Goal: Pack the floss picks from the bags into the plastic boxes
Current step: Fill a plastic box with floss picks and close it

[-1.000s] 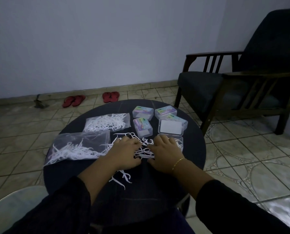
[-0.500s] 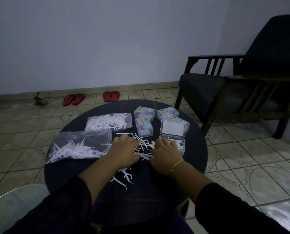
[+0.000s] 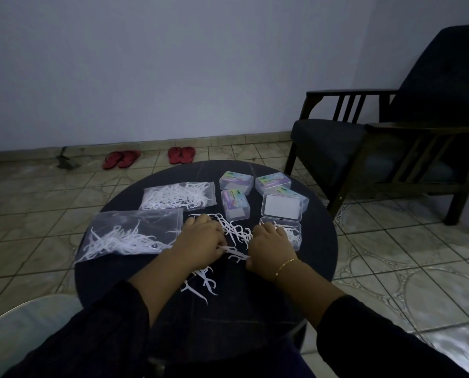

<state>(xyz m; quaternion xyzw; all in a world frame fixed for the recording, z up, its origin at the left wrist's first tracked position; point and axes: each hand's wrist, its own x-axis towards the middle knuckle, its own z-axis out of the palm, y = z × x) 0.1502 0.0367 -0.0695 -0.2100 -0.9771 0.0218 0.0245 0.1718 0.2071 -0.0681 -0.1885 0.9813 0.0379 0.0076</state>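
A loose pile of white floss picks [image 3: 234,233] is spread on the round dark table [image 3: 320,241], between and partly beneath both hands. The left hand [image 3: 202,241] is laid palm-down over the left part of the pile, and a few picks are pinched at its fingertips near the pile's near edge. The right hand [image 3: 271,245] is laid palm-down over the right part, its fingers curled onto picks at the same spot. Just beyond the right hand, an open plastic box [image 3: 285,233] is seen with some picks inside, its lid [image 3: 282,208] raised behind it. Three closed boxes [image 3: 234,204] are grouped farther back. Two clear bags [image 3: 131,234] holding picks are placed left of the left hand, one touching its far side. More picks [image 3: 200,283] are scattered nearer the person, between the forearms.
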